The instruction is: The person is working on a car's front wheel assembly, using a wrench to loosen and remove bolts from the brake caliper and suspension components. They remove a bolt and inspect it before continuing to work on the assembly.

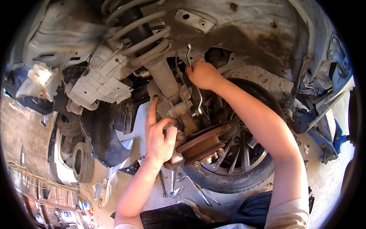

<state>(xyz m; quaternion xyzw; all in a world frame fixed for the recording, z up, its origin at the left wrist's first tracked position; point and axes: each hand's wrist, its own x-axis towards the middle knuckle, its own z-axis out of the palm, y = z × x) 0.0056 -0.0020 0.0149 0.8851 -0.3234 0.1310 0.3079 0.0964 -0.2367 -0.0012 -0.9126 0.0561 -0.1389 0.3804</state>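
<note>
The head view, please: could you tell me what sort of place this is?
Most likely a car repair yard or workshop. A car's wheel well lies open, showing the coil spring and brake disc, a removed wheel lies on the ground, and wrenches are scattered beside it.

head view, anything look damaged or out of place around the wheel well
Rust patches blotch the wheel arch above the right hand. The removed wheel lies flat under the brake disc, and wrenches lie loose on the ground.

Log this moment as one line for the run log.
left hand: braced on steering knuckle, index finger up | right hand: gripping offset wrench | brake disc exposed | wheel lying beneath
</note>
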